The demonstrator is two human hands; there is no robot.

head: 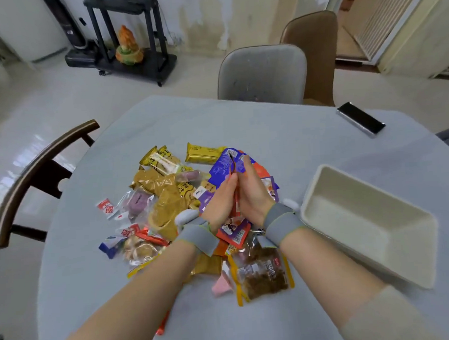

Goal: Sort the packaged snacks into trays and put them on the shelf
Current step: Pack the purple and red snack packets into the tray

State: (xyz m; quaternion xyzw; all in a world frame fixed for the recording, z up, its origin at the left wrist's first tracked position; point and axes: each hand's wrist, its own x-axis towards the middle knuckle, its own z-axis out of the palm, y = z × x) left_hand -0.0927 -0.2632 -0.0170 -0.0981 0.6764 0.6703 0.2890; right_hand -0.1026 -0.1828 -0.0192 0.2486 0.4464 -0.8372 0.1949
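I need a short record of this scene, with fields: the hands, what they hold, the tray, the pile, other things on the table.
left hand: presses flat against the packets from the left
right hand: presses from the right, palms facing each other
held: stack of purple and orange packets, upright between the palms
tray: beige, rectangular, nothing in it, to the right of the hands
pile: mixed snack packets loose on the table
also: phone at the far right edge
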